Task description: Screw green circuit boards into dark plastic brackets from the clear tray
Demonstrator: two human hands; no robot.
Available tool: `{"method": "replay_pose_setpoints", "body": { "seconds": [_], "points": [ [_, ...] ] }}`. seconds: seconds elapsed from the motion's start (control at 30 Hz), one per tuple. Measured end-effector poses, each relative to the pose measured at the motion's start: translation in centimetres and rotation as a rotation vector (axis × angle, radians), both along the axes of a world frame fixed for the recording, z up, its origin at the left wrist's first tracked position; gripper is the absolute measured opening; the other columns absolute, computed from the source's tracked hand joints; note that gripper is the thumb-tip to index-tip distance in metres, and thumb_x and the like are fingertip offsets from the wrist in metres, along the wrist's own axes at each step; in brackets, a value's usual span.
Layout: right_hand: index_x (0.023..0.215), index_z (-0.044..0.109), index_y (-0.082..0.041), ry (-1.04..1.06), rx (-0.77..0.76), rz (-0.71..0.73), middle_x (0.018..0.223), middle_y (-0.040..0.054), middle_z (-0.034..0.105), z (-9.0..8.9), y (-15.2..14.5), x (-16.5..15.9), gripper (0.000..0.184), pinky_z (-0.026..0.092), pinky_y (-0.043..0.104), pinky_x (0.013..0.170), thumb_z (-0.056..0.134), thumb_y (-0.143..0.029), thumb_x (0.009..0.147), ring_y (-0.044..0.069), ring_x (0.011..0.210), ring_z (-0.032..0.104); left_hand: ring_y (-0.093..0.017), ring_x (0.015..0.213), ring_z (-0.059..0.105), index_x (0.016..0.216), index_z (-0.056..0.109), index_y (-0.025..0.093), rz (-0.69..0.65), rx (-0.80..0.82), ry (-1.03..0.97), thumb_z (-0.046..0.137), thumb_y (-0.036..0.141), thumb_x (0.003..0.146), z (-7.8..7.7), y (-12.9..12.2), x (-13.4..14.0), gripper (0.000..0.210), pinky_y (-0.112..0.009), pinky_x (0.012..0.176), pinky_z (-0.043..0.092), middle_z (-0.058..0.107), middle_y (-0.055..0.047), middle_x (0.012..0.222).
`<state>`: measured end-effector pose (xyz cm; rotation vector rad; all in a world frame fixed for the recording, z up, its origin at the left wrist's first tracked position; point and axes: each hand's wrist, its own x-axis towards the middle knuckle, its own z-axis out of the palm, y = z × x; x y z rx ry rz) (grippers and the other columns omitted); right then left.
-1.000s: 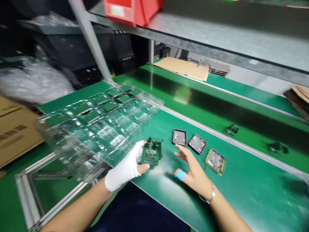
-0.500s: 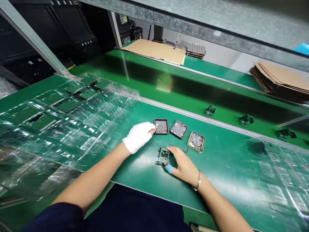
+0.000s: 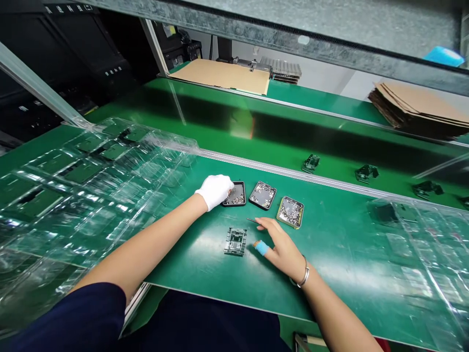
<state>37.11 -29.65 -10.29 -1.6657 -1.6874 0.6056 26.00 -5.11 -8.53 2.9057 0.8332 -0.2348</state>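
My left hand (image 3: 215,191), in a white glove with bare fingertips, reaches into the left black tray (image 3: 240,195) of small metal screws. Its fingertips are pinched together; what they hold, if anything, is too small to make out. A green circuit-board assembly (image 3: 235,241) lies flat on the bench, untouched. Just right of it, my right hand (image 3: 280,247) has its blue-taped thumb spread from its fingers. Its fingertips rest over a thin hex key (image 3: 252,220), most of which is hidden beneath them.
Another black tray (image 3: 263,194) and a yellow-edged tray (image 3: 290,211) hold small metal parts. Clear plastic blister trays (image 3: 110,181) cover the left side, and another blister tray (image 3: 421,244) lies right. A low reflective green panel (image 3: 205,117) edges the bench's back. Cardboard sheets (image 3: 421,105) are stacked beyond.
My right hand has let go of the circuit-board assembly and moved to the hex key. My left hand's fingertips have gone deeper into the left tray. The view has shifted slightly.
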Motion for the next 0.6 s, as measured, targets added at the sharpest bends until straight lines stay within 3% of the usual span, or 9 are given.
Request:
{"method": "replay_pose_setpoints", "body": {
  "seconds": [0.2,0.37,0.5,0.6],
  "points": [
    [0.136,0.036,-0.024,0.016,-0.018,-0.006,0.130,0.0133,0.049,-0.1,0.1,0.1,0.048,0.050,0.044,0.096,0.049,-0.022,0.090,0.022,0.107,0.060,-0.030,0.089,0.064,0.072,0.068,0.013,0.011,-0.070,-0.108,0.052,0.012,0.075,-0.3,0.2,0.1,0.016,-0.039,0.077,0.045,0.066,-0.015,0.082],
    [0.133,0.040,-0.023,0.018,-0.017,-0.023,0.128,0.0130,0.050,-0.7,0.3,0.3,0.043,0.051,0.042,0.094,0.050,-0.024,0.092,0.020,0.102,0.062,-0.023,0.088,0.060,0.083,0.062,0.016,0.107,-0.186,-0.352,0.040,0.028,0.086,0.9,0.0,-1.1,0.026,-0.034,0.077,0.046,0.064,-0.008,0.088],
    [0.131,0.042,-0.024,0.017,0.031,-0.065,0.122,0.0119,0.054,-0.2,0.5,0.1,0.038,0.052,0.041,0.092,0.047,-0.026,0.093,0.020,0.101,0.063,-0.014,0.065,0.054,0.091,0.055,0.016,0.130,-0.440,-0.498,0.028,0.033,0.092,1.6,-3.1,-3.1,0.032,-0.027,0.060,0.046,0.059,-0.003,0.074],
    [0.129,0.044,-0.026,0.015,0.148,-0.082,0.112,0.0087,0.060,1.1,0.5,-0.8,0.035,0.051,0.040,0.092,0.045,-0.024,0.094,0.020,0.101,0.062,-0.011,0.056,0.047,0.088,0.051,0.019,0.105,-0.732,-0.606,0.027,0.040,0.094,1.9,-6.6,-4.8,0.031,-0.025,0.052,0.043,0.053,-0.001,0.070]
  ]
}}
